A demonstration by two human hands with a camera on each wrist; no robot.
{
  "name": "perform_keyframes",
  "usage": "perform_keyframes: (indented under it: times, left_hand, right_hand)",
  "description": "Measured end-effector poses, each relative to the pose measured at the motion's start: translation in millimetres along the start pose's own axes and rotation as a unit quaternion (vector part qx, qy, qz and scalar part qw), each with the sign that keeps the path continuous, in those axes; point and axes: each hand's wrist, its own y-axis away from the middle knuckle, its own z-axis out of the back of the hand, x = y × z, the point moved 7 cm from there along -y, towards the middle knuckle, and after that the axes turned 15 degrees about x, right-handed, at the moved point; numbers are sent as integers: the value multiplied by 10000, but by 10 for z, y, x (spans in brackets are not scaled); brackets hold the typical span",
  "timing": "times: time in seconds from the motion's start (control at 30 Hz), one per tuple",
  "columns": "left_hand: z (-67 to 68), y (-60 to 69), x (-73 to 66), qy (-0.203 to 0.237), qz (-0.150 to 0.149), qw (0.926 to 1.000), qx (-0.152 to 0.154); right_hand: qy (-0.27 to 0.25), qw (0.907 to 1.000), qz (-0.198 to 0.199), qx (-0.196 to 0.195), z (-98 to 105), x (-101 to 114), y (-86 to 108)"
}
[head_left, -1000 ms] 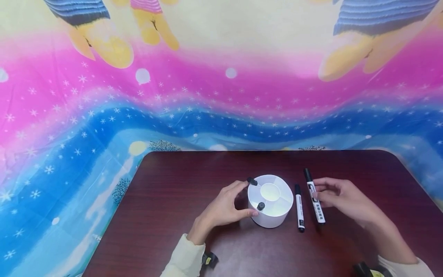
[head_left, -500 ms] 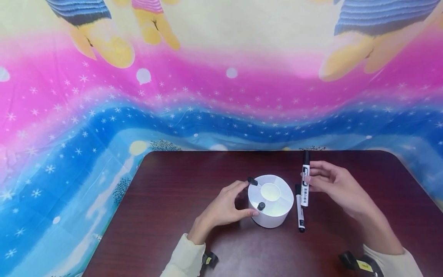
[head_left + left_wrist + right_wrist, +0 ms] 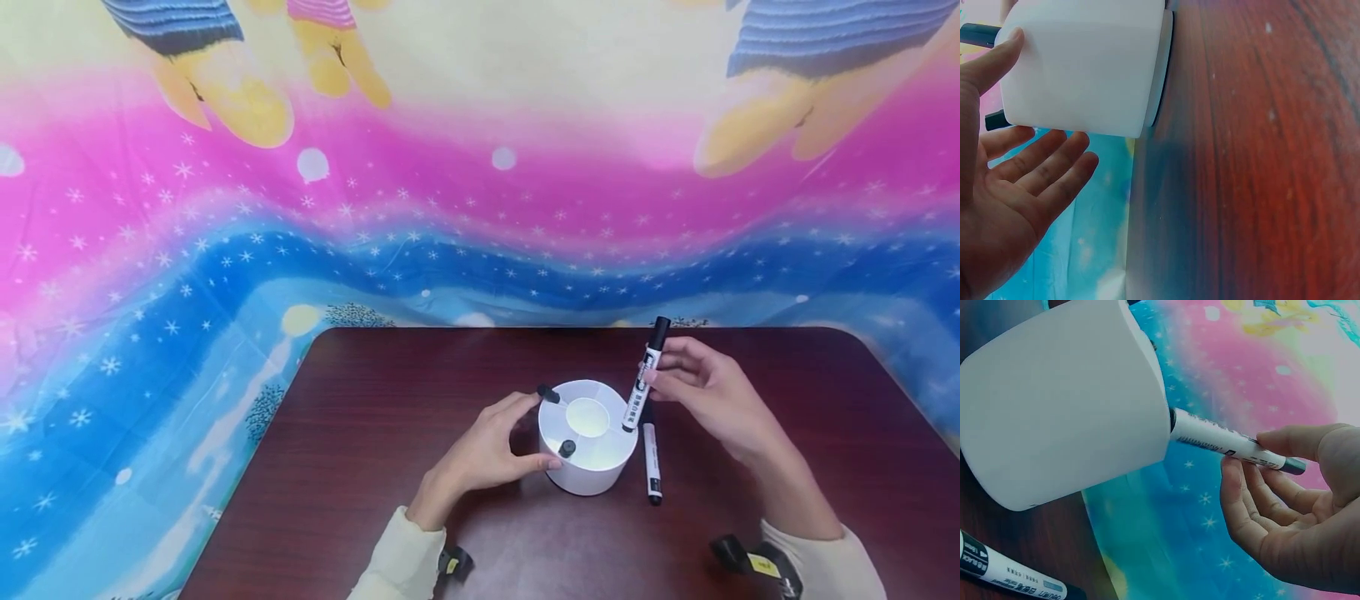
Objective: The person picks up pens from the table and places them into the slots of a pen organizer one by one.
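Note:
A round white pen holder (image 3: 588, 479) with divided compartments stands upright on the table. My left hand (image 3: 483, 446) holds its left side, thumb at the front and fingertips behind; the left wrist view shows the thumb (image 3: 1009, 53) against the wall. Two black pen ends (image 3: 548, 393) (image 3: 567, 448) stick out of the holder on that side. Between thumb and fingers, my right hand (image 3: 712, 392) pinches a white marker (image 3: 641, 387) with a black cap, tilted, cap upward. Its lower end is at the holder's right rim; in the right wrist view the tip is partly hidden by the wall.
A second black-and-white marker (image 3: 652, 458) lies on the dark red-brown table (image 3: 360, 467), just right of the holder. Behind the table's far edge hangs a colourful printed cloth (image 3: 450, 192).
My right hand has lifted the marker off the table side and carried it left to the holder's rim, its cap now leaning right. The left hand and the holder have stayed put.

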Motion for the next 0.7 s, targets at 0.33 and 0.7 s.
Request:
perform_keyframes:
  times: [0.33,0.7]
  left_hand:
    - [1,11,6,85,6,10000,-42]
    - [-7,-6,2,101,-51,9999,-16]
  right_hand:
    - [590,9979,-260,-102,-44,-70,-30]
    - [1011,9937,-485,-62,-87,-119,-43]
